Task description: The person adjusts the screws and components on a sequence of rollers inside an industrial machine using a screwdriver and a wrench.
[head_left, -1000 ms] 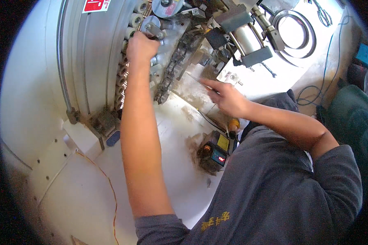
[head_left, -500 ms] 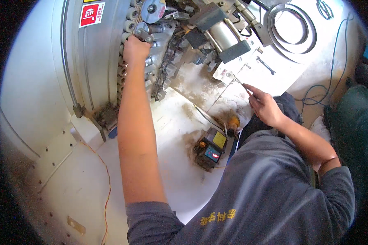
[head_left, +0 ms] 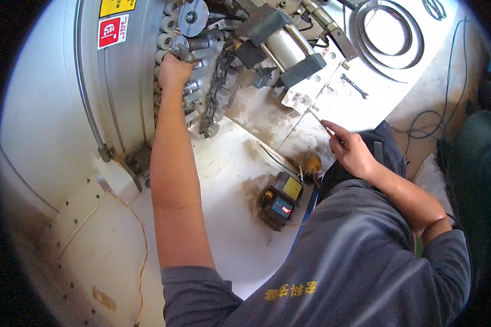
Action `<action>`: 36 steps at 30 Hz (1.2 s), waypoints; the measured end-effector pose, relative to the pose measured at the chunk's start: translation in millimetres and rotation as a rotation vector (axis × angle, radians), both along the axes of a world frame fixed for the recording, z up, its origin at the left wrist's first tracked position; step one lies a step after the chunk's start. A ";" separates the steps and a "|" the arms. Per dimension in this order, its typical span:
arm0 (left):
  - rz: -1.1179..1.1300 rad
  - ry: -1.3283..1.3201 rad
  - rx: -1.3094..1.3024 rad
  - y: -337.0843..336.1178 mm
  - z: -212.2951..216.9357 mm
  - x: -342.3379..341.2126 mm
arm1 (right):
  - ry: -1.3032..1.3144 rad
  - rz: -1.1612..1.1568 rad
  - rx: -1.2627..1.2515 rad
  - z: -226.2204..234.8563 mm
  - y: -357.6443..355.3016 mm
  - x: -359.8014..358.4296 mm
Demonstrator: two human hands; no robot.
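Observation:
My left hand reaches into a machine at the upper left. Its fingers curl closed about a small metal fitting beside a row of pale rollers; the fingertips are partly hidden. A round metal disc sits just above that hand. My right hand is closed on a thin rod-like tool, with the index finger stretched along it. The tool's tip points at the corner of a white plate with small bolts, below a metal cylinder with dark end blocks.
A wrench lies on the white table, near a coiled metal band. Closer to me stands a small dark box with a lit display. A twisted thin wire runs down at left, and a blue cable loops at right.
The view has shifted slightly, and the machine sits a little further left and up in it. Both hands keep their grips, the left at the fitting, the right on the rod-like tool.

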State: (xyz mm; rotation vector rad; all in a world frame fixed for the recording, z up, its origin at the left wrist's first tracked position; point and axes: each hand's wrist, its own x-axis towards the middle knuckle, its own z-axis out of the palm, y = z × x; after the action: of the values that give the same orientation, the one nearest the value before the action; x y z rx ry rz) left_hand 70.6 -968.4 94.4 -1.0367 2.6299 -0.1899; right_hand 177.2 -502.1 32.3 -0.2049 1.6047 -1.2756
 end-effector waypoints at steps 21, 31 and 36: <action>-0.008 -0.001 -0.056 -10.0 -1.8 10.1 | 0.127 -0.010 -0.198 16.7 -84.6 2.6; -0.019 0.545 0.471 -40.0 -7.7 68.0 | 0.287 -0.306 -0.293 2.3 -251.1 -38.2; -0.009 0.593 0.445 -41.2 -13.8 72.3 | 0.241 -0.315 -0.271 10.8 -276.3 -58.6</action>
State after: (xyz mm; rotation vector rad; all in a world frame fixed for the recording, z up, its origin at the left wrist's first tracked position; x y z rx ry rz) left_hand 142.9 -1009.6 80.6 -1.0302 2.9598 0.7811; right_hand 118.5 -778.4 43.0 -0.2913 1.7090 -1.7692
